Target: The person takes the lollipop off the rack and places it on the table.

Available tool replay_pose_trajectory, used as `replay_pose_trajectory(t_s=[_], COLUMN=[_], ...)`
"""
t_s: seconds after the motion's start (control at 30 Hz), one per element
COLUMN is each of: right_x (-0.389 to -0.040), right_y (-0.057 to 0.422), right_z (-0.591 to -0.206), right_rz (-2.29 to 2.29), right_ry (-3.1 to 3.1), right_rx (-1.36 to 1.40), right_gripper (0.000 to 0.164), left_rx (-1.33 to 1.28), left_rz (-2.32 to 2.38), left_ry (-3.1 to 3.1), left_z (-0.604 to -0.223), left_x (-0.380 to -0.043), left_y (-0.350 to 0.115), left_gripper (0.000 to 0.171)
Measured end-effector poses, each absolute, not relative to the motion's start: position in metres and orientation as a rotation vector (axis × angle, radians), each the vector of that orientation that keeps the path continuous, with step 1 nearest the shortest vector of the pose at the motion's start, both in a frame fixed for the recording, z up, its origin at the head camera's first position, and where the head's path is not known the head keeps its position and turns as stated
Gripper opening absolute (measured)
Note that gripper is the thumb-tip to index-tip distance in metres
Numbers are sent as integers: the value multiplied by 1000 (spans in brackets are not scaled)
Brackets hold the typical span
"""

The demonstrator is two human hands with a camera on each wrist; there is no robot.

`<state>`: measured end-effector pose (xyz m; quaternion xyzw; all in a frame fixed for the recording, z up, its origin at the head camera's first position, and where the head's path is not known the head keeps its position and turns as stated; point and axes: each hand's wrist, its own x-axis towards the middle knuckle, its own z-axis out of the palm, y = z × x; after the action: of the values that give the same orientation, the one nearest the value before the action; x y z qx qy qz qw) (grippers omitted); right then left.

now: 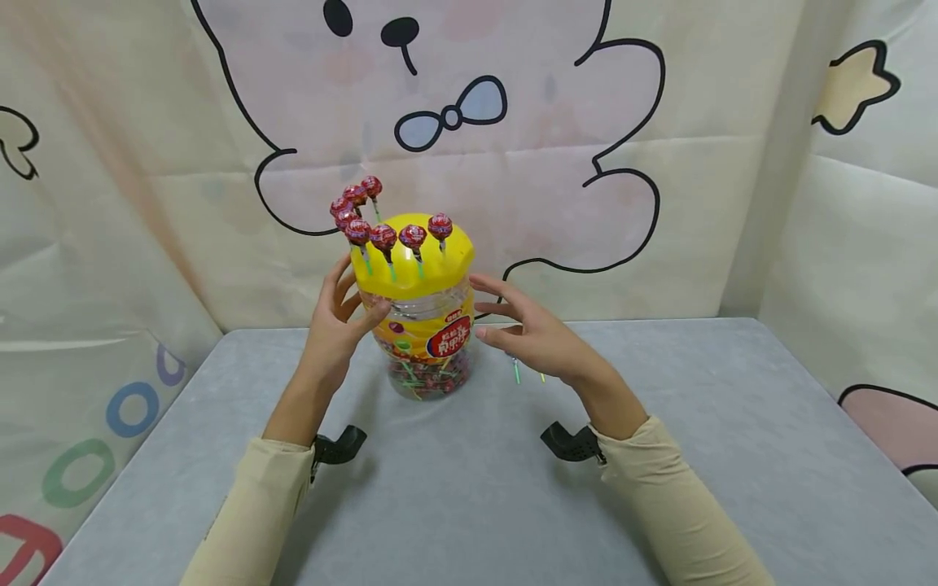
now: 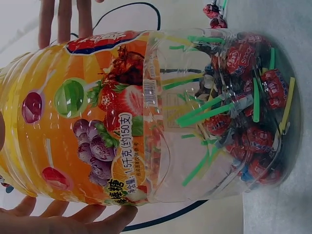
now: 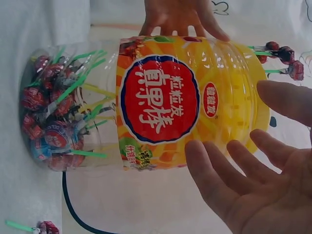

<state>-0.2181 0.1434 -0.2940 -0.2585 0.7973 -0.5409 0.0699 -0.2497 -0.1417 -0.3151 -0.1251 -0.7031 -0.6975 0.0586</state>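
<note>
A large clear jar point(image 1: 428, 307) with an orange fruit label stands on the table. Its yellow lid point(image 1: 410, 281) has several red-wrapped lollipops point(image 1: 383, 238) standing by their sticks along the rim. More lollipops point(image 2: 258, 139) with green and yellow sticks lie in the bottom of the jar. My left hand point(image 1: 333, 330) holds the jar's left side near the neck, thumb toward the front and fingers farther round. On the other side my right hand point(image 1: 538, 330) has its fingers loosely spread, fingertips right at the lid and upper label, palm away from the jar.
Loose lollipops point(image 3: 48, 227) lie on the grey table point(image 1: 469, 505) to the right of the jar, partly hidden behind my right hand in the head view. A cloth backdrop point(image 1: 542, 195) with cartoon drawings hangs along the table's back edge and both sides.
</note>
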Motion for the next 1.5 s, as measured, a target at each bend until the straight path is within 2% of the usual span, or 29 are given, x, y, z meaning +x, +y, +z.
replay_pose_trajectory(t_s=[0.57,0.97,1.3,1.5], right_x=[-220,-223,-216,-215], right_y=[138,139,136,134], right_z=[-296,-302,-294,-292], right_rz=[-1686,-1716,-1684,-1681], right_ry=[2337,2334,2340,2328], right_rx=[-749,-770,-743,-734], right_gripper=[70,72,66,68], left_rx=[-295,-198,-300,-337], left_rz=[-1933,-1835,-2015,-2033], left_ry=[-2222,-2272,-2165,-2168], left_z=[-305,-302,-311,-312], left_x=[-240,-229,-242,-244], left_y=[-137,-127,-139,-139], left_gripper=[81,91,79,79])
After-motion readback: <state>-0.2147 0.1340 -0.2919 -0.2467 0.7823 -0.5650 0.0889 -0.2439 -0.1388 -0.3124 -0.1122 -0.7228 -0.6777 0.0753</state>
